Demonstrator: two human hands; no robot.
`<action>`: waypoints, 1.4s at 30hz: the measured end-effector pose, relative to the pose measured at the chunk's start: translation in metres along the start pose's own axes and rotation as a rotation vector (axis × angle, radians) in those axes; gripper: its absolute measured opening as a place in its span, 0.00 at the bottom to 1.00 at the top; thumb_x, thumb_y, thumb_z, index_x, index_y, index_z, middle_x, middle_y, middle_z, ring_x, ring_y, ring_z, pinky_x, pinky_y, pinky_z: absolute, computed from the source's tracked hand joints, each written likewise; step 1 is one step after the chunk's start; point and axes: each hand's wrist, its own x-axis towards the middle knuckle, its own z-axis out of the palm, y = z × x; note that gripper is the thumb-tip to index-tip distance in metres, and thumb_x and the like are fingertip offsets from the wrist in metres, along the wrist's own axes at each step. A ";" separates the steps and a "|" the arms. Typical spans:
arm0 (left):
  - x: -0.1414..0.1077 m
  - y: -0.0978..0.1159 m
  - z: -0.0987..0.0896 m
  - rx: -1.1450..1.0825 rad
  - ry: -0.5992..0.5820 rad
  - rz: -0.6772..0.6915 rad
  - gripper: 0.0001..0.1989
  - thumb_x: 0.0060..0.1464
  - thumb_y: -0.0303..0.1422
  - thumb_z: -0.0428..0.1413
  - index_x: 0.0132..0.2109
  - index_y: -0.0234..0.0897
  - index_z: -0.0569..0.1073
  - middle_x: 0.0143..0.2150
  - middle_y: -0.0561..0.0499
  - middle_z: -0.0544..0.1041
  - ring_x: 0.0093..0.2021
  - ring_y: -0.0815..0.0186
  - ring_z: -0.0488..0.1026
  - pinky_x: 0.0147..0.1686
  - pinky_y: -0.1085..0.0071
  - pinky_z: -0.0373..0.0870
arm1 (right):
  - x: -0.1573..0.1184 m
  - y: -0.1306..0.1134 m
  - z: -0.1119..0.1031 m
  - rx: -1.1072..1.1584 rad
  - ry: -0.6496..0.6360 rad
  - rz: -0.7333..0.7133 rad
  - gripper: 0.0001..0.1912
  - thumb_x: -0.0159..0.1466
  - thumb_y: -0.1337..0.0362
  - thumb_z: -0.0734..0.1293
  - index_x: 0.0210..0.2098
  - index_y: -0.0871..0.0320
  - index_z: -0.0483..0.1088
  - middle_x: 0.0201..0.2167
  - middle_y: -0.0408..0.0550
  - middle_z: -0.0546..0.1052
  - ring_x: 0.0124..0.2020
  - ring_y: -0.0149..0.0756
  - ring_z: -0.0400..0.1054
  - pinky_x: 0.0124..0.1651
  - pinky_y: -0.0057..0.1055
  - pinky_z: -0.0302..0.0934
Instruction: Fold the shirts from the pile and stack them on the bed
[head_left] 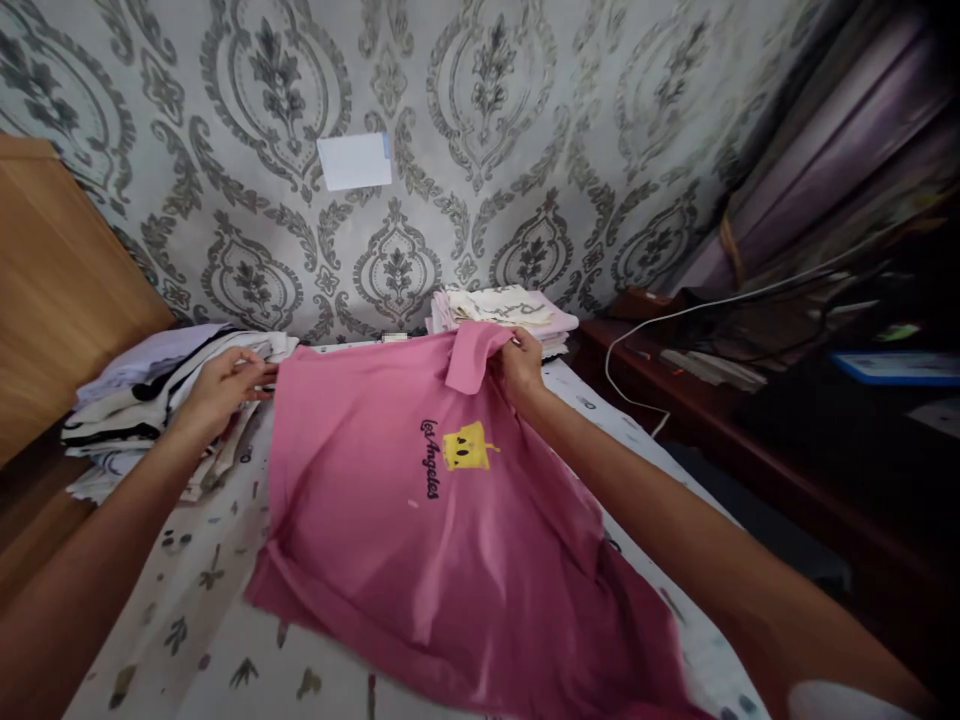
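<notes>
A pink T-shirt (360, 430) with "Los Angeles" lettering and a yellow cartoon print lies spread sideways over the patterned white bedsheet (180, 610). At the far left corner of its hem, my left hand (225, 385) is closed, fingertips pinching the edge. My right hand (520, 368) grips the shirt near a sleeve (474, 357), which is folded over toward the left. Between my hands the far edge of the shirt is stretched fairly straight. The near side drapes in loose folds toward me, and its right end runs past the bottom of the view.
A pile of clothes (124, 405) sits at the left beside a wooden panel (67, 290). Folded light clothes (551, 318) are stacked by the wall. To the right stands a dark desk (675, 400) with a white cable (611, 355) and a blue-edged object (896, 368).
</notes>
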 end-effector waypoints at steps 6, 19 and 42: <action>0.004 -0.028 0.033 0.206 -0.059 -0.193 0.11 0.53 0.41 0.51 0.37 0.38 0.64 0.38 0.44 0.79 0.38 0.56 0.80 0.33 0.65 0.75 | -0.021 0.013 0.003 0.004 -0.098 0.117 0.24 0.56 0.61 0.67 0.52 0.55 0.64 0.28 0.43 0.74 0.30 0.39 0.71 0.35 0.35 0.68; -0.058 -0.069 0.051 1.051 -0.304 0.048 0.23 0.56 0.51 0.45 0.43 0.38 0.71 0.46 0.37 0.78 0.49 0.46 0.75 0.41 0.60 0.69 | -0.155 0.028 -0.125 -0.979 -0.256 0.077 0.17 0.61 0.53 0.65 0.42 0.58 0.72 0.42 0.54 0.76 0.43 0.46 0.69 0.45 0.37 0.62; -0.151 -0.023 0.041 0.772 -0.606 0.487 0.20 0.62 0.48 0.47 0.52 0.41 0.72 0.53 0.45 0.74 0.55 0.54 0.70 0.55 0.61 0.65 | -0.170 0.066 -0.204 -0.723 -0.011 0.138 0.34 0.59 0.48 0.67 0.58 0.63 0.66 0.42 0.58 0.78 0.39 0.46 0.73 0.42 0.40 0.67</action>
